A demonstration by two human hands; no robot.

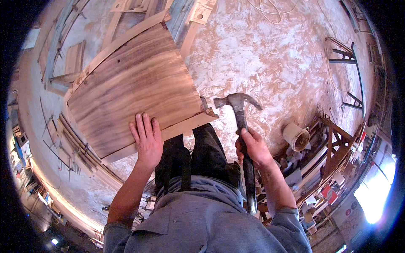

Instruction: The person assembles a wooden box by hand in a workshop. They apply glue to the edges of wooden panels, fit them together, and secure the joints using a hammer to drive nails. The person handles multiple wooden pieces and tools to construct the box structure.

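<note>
A wide wooden panel (130, 86) with dark grain, framed by paler strips along its edges, lies in front of me to the left. My left hand (148, 137) rests flat on its near edge with the fingers stretched out. In my right hand (254, 146) is a claw hammer (238, 103), gripped partway along its dark handle. The hammer's head is just right of the panel's near right corner, its striking face turned toward the frame joint (209, 113) and apart from it. What supports the panel from below is hidden.
Wooden pieces (202, 12) lie beyond the panel, with long strips (84, 147) to its left. A round bucket-like container (296, 137) stands at right, near piled timber (333, 143). Dark metal legs (356, 76) and a loose cable (270, 10) are farther off.
</note>
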